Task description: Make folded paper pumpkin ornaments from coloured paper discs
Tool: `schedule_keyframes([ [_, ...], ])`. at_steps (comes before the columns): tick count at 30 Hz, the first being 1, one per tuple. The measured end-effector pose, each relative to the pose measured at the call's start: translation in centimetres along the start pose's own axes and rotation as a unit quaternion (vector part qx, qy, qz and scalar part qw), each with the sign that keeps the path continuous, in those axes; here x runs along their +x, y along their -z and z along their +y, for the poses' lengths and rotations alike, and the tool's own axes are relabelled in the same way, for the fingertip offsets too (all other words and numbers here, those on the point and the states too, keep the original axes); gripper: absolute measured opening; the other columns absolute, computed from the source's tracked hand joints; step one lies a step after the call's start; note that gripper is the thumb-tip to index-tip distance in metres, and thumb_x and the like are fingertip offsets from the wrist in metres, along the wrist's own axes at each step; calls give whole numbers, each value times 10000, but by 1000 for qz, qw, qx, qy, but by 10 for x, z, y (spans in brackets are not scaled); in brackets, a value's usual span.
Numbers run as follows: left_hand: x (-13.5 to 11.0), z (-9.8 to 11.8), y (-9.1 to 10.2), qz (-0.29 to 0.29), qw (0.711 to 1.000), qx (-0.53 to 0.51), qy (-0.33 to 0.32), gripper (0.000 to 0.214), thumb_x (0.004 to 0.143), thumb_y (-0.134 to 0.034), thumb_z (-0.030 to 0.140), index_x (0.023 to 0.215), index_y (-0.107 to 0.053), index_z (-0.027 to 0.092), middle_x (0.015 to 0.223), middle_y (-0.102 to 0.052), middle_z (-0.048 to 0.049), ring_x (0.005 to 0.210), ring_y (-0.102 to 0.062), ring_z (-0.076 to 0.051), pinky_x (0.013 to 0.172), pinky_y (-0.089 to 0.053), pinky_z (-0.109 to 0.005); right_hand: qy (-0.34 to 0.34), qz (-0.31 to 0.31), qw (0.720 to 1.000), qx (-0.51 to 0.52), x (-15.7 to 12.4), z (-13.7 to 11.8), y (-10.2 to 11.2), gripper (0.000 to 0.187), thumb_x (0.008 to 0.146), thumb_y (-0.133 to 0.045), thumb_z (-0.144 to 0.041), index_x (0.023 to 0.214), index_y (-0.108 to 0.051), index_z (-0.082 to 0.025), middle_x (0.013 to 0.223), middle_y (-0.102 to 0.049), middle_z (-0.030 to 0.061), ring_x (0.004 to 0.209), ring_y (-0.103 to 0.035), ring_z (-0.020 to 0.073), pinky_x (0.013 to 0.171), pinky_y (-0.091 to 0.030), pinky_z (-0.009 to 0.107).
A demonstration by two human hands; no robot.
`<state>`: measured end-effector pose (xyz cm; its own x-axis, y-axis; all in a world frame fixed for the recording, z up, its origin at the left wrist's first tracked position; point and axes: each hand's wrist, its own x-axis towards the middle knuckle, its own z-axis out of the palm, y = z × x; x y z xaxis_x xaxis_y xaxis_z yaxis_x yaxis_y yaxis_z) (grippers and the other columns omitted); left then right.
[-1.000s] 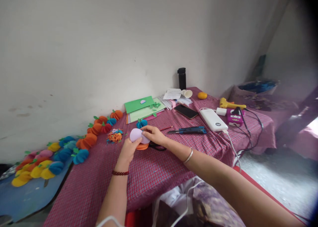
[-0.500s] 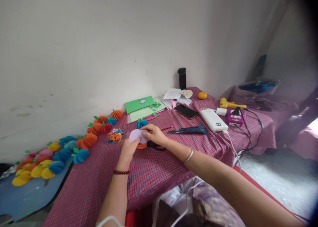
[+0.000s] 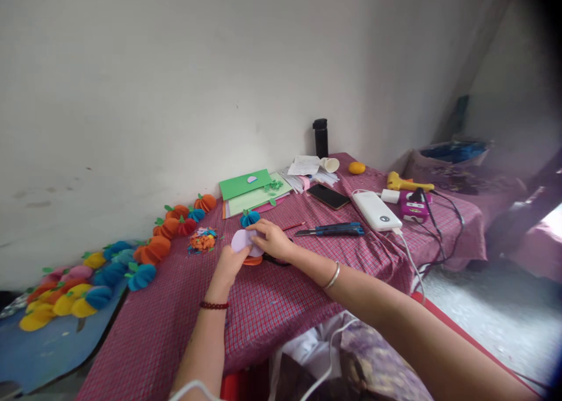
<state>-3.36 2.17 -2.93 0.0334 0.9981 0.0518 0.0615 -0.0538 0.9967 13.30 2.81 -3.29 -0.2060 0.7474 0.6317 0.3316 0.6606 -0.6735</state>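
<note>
A light purple paper circle (image 3: 240, 239) is held between my two hands above the table. My left hand (image 3: 231, 261) grips its lower edge, thumb on top. My right hand (image 3: 273, 239) has its fingers on the right side of the circle. Just beneath lie orange paper pieces (image 3: 253, 261), partly covered by my hands. A black-handled item (image 3: 277, 261), mostly hidden by my right wrist, lies beside them. Right behind my hands sits a blue paper pumpkin (image 3: 250, 218) with a green leaf.
Paper scraps (image 3: 203, 241) lie to the left, near rows of coloured paper pumpkins (image 3: 152, 250). Green paper sheets (image 3: 244, 184) are at the back. Rightward are a pencil (image 3: 294, 226), utility knives (image 3: 338, 229), a phone (image 3: 328, 196), a white power bank (image 3: 376, 211) and a purple power strip (image 3: 414, 206).
My right-hand fingers have shifted slightly further over the paper circle, and the circle has moved a little to the right. The view has turned very slightly.
</note>
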Motion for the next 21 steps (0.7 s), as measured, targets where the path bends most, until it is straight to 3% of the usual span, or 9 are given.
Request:
schedule_keyframes([
  [6,-8,11,-5,-29,994,-88,52,494,543,-844,243,1001,-707,119,925,-751,-105,871,-704,-243,930,-497,-425,1,-18,1000,3,-2,-6,2,376,835,-574,-121,1203,-623,-178,1067,-637,81,967,-597,185,884,-454,314],
  [11,-12,16,-6,-61,987,-126,76,478,527,-846,231,964,-690,116,889,-752,-96,932,-694,-277,914,-513,-446,11,-25,999,-20,-3,-9,3,382,848,-559,-136,1226,-612,-154,1115,-639,100,1004,-604,197,902,-461,313],
  [21,-16,23,-9,-61,984,-145,89,439,497,-843,184,898,-677,116,869,-754,-88,987,-678,-291,914,-522,-425,14,-42,997,-63,-5,-13,4,385,903,-498,-194,1270,-588,-124,1210,-636,126,1088,-608,220,949,-459,320],
])
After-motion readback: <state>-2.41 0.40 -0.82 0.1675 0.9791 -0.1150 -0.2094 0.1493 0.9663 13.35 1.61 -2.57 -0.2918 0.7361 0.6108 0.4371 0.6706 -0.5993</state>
